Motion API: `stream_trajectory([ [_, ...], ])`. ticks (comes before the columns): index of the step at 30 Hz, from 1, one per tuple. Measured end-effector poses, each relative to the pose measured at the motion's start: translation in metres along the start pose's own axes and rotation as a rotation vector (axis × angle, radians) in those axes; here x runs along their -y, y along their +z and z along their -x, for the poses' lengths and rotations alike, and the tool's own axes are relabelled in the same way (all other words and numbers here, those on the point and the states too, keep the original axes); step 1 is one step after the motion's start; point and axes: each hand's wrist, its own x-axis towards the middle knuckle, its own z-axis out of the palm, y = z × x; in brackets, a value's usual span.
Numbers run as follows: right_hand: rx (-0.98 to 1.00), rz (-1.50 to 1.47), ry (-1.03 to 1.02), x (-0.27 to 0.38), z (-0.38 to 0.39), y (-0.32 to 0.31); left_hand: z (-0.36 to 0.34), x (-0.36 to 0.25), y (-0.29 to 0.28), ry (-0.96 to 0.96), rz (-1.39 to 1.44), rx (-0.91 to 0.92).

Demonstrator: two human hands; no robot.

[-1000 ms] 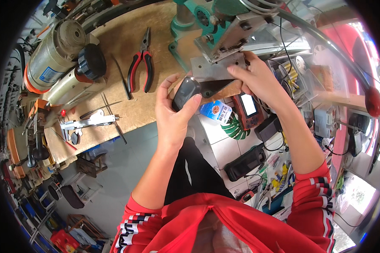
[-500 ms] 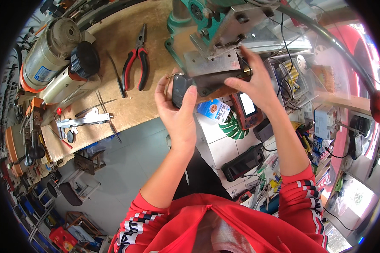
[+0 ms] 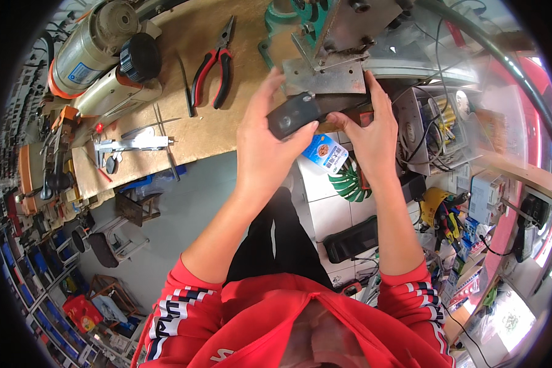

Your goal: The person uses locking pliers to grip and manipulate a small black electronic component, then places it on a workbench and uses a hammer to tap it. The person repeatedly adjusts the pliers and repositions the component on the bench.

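Note:
My left hand [image 3: 260, 138] is closed around a black car key fob [image 3: 293, 115], thumb along its near edge and fingers behind it. At the top of the fob shows a small shiny metal spot. To its right, my right hand [image 3: 374, 138] has its thumb and fingers spread apart at the end of a steel plate [image 3: 325, 76] on a green machine [image 3: 282, 21]. Whether the right thumb touches the dark part under the plate, I cannot tell. Both hands are at the front edge of the wooden bench [image 3: 208, 138].
Left on the bench lie red-and-black pliers [image 3: 211, 76], a caliper [image 3: 135, 143] and a metal motor unit [image 3: 95, 52]. A box of cables and parts [image 3: 432, 126] stands right. Below the hands are a blue-and-white card [image 3: 327, 153] and a black handheld device [image 3: 352, 239].
The view has shifted, so the bench things sit further right. My left hand has turned the key fob to a more slanted position and brought it nearer my right hand, whose fingers stay spread.

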Motion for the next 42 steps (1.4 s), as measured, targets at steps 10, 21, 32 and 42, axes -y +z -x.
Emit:
stream_trajectory([
  [10, 0.068, -0.049, -0.124, 0.005, -0.014, -0.009, -0.033, -0.009, -0.038, 0.132, -0.382, 0.182],
  [21, 0.027, -0.036, -0.085, 0.007, -0.011, 0.002, -0.071, 0.000, -0.052, 0.104, -0.163, 0.427],
  [32, -0.018, 0.011, -0.118, 0.000, -0.010, 0.006, -0.033, -0.003, -0.039, 0.019, -0.133, 0.271],
  [42, -0.239, 0.075, -0.212, -0.001, -0.018, 0.023, -0.042, 0.004, -0.033, 0.106, -0.249, 0.170],
])
